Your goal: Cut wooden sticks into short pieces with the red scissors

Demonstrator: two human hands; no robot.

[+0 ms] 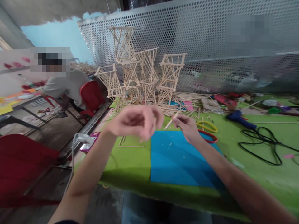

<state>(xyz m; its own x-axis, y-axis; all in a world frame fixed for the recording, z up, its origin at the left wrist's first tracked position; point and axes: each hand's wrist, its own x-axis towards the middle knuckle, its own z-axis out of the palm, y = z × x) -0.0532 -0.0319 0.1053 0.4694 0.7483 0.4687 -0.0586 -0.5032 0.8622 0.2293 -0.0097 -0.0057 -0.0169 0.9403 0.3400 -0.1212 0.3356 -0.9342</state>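
Note:
My right hand [188, 127] pinches a short pale wooden stick [171, 120] between thumb and fingertips, above the far edge of a blue sheet [179, 161]. Left of it, my left hand [141, 121] hovers over the green-covered table [126, 161] with curled fingers. Motion smears those fingers, so whether they hold anything does not show. Beneath the left hand lies a thin stick [130, 146], with shorter ones beside it. Behind both hands is a loose heap of sticks [161, 109]. Stick towers [147, 67] with crossed struts stand at the back.
To the right lie a blue glue gun [243, 119], its black cord [268, 146], and yellow [209, 126] and red [210, 137] loops. A perforated metal panel [198, 40] backs the table. A purple box [92, 141] and red chair [23, 165] are left; a person [67, 82] sits beyond.

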